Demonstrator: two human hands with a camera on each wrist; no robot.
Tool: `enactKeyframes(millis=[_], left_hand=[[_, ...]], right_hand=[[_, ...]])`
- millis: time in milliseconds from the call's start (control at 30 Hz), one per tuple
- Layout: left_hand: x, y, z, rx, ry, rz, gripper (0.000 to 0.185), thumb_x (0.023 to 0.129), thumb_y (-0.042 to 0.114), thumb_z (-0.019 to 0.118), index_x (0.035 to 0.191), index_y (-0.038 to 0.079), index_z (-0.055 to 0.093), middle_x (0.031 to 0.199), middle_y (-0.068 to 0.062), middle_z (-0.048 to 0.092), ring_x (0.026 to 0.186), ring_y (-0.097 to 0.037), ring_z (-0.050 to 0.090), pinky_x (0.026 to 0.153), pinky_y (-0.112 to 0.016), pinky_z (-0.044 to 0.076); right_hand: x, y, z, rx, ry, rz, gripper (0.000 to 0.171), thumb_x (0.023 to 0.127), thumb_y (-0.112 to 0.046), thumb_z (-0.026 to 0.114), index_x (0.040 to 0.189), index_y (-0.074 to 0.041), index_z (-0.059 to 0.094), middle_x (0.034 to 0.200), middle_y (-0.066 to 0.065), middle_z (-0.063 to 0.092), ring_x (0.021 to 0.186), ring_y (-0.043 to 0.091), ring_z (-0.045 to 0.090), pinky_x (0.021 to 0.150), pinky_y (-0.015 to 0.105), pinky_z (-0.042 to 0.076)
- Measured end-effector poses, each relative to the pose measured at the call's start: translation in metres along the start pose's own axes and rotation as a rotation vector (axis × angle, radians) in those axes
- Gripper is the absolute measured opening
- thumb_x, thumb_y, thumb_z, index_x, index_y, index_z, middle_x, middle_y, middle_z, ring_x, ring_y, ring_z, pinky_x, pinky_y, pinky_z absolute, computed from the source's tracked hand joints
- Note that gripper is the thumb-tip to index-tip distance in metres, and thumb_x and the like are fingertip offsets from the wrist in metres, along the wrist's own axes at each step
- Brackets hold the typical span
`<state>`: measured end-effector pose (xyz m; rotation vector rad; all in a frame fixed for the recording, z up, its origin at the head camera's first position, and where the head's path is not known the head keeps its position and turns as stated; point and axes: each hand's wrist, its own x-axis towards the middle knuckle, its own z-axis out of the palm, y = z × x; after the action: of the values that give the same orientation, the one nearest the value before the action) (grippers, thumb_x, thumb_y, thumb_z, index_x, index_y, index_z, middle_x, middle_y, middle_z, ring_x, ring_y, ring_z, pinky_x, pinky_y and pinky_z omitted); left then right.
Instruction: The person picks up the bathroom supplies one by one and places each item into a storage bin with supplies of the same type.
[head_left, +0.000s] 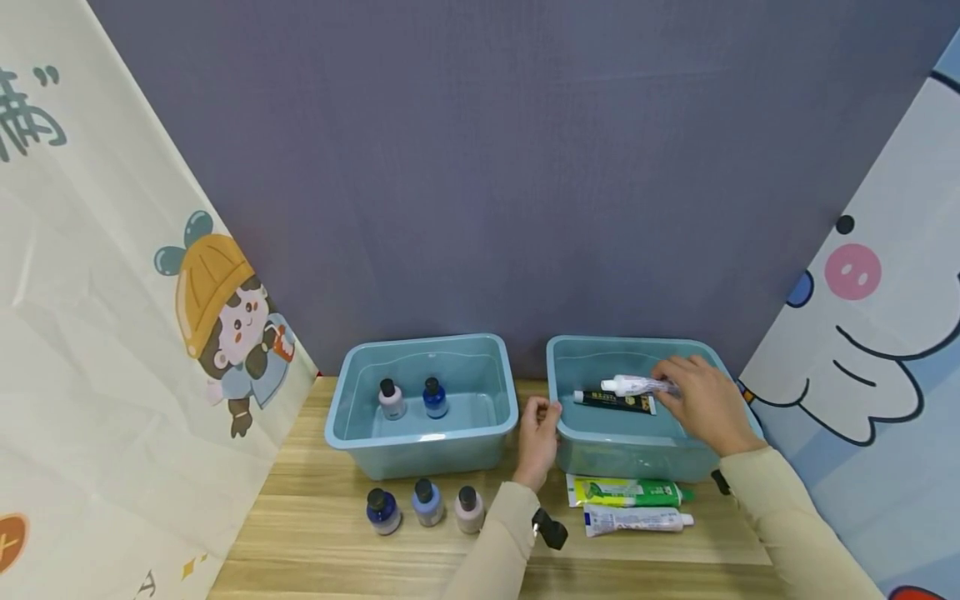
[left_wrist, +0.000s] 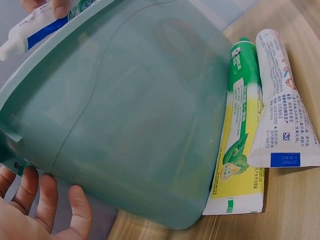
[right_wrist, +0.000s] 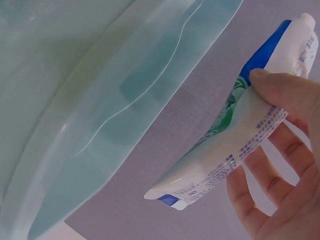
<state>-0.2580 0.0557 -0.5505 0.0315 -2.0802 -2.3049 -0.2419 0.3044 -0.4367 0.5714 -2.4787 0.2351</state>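
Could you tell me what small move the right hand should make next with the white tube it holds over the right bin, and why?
Probably lower the white tube and let go. The right hand holds it above the right bin, where a black tube already lies, and the left hand steadies the rim.

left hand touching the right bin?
Touching. In the head view the left hand grips the right bin's left rim; the left wrist view shows its fingers against the bin wall.

Cream sleeves [head_left: 780, 508] (2, long)
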Motion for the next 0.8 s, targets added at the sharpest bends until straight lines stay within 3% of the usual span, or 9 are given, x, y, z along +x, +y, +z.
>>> enactKeyframes(millis=[500, 800], left_hand=[[0.0, 0.0, -0.001, 0.018, 0.004, 0.039, 0.019, 0.105, 0.031, 0.057, 0.106, 0.013, 0.059, 0.091, 0.002, 0.053, 0.074, -0.011, 0.049, 0.067, -0.027, 0.044], [0.001, -0.003, -0.001, 0.024, 0.013, 0.047, 0.021, 0.105, 0.034, 0.058, 0.104, 0.013, 0.06, 0.092, 0.003, 0.054, 0.08, -0.021, 0.054, 0.067, -0.026, 0.045]], right_hand=[[0.015, 0.004, 0.005, -0.005, -0.064, 0.017, 0.027, 0.077, -0.012, 0.089, 0.099, -0.014, 0.072, 0.093, 0.003, 0.072, 0.077, 0.022, 0.058, 0.058, 0.041, 0.049], [0.02, 0.009, 0.01, 0.001, -0.111, 0.041, 0.026, 0.079, -0.012, 0.087, 0.1, -0.015, 0.072, 0.096, 0.004, 0.072, 0.08, 0.026, 0.061, 0.059, 0.044, 0.05]])
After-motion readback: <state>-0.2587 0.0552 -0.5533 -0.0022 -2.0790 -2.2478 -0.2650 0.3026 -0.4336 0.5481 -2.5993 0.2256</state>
